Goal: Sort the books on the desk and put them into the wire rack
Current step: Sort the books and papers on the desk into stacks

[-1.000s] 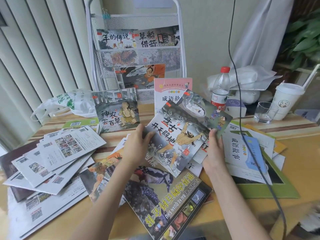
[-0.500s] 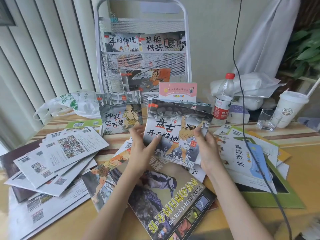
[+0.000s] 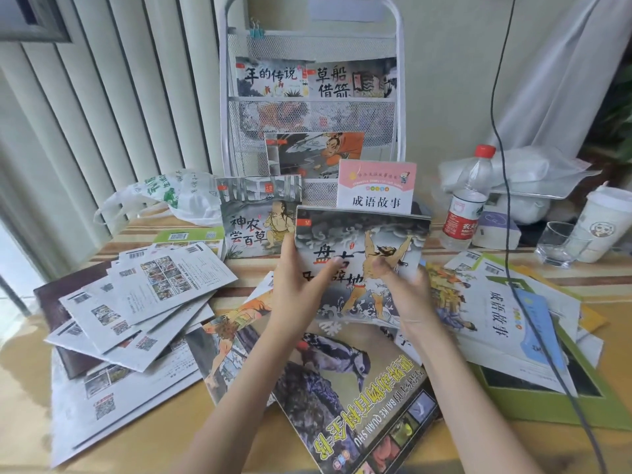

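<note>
盘古 bk (image 3: 359, 241) in both hands (image 3: 349, 289)

The wire rack (image 3: 313, 107) stands at the far side of the tabletop (image 3: 246, 268), two books (image 3: 316, 78) in it. A bottle (image 3: 466, 200) stands right of it, loose booklets (image 3: 136, 302) lie near left.

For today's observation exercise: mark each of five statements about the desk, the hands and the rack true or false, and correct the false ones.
1. Both hands hold the grey storm-cover book. True: left hand, right hand.
2. The wire rack holds no books. False: several already stand in it.
3. The water bottle has a red cap. True.
4. The glass lies on its side. False: it stands upright beside the paper cup.
5. The bird-cover book stands in the rack. False: it lies flat on the desk.
</note>
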Demonstrator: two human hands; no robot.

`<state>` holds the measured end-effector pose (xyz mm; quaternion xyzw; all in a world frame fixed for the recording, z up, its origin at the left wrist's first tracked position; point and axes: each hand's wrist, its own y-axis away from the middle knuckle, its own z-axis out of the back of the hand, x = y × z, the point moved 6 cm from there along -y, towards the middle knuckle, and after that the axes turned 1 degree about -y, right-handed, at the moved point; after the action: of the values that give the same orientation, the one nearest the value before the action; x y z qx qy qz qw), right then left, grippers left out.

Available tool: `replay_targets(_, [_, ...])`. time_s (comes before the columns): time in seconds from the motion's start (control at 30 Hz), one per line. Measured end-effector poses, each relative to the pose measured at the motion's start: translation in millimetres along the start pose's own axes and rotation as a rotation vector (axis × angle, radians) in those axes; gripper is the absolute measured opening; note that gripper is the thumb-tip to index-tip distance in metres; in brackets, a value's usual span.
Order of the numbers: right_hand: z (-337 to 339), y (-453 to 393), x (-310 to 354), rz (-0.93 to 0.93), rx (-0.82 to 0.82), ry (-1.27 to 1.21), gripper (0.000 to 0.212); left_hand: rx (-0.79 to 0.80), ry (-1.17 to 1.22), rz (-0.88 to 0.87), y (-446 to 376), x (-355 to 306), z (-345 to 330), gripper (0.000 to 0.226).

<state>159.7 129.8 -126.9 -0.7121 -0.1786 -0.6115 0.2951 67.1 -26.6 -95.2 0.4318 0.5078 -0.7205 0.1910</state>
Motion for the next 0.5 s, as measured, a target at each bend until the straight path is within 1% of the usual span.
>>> replay_targets(0.07, [-3, -2, 1, 0.046, 0.030, 0.037, 0.052, 0.007, -0.042, -0.039, -3, -2, 2, 0.042])
replay_targets(0.1, [-4, -1, -2, 0.032, 0.050, 0.086, 0.047, 0.022, -0.076, -0.042, -2, 2, 3, 0.039])
replay_targets(0.17, [-5, 4, -12, -0.001, 0.113, 0.173, 0.018, 0.062, -0.228, -0.048, 5, 20, 9, 0.041])
replay_targets(0.2, [-5, 8, -14, 0.003, 0.148, 0.207, 0.013, 0.086, -0.338, -0.082, 10, 29, 13, 0.043])
replay_targets(0.27, [-4, 12, -18, -0.004, 0.198, 0.270, 0.014, 0.145, -0.485, -0.155, 19, 40, 19, 0.040])
replay_targets(0.33, [-4, 6, -17, -0.001, 0.251, 0.355, 0.023, 0.180, -0.539, -0.163, 19, 46, 24, 0.038])
replay_targets(0.4, [-10, -4, -15, 0.018, 0.308, 0.492, 0.023, 0.155, -0.557, -0.138, 9, 48, 32, 0.034])
replay_targets(0.5, [-29, -22, -8, 0.096, 0.293, 0.623, 0.023, 0.107, -0.555, -0.133, -11, 48, 43, 0.030])
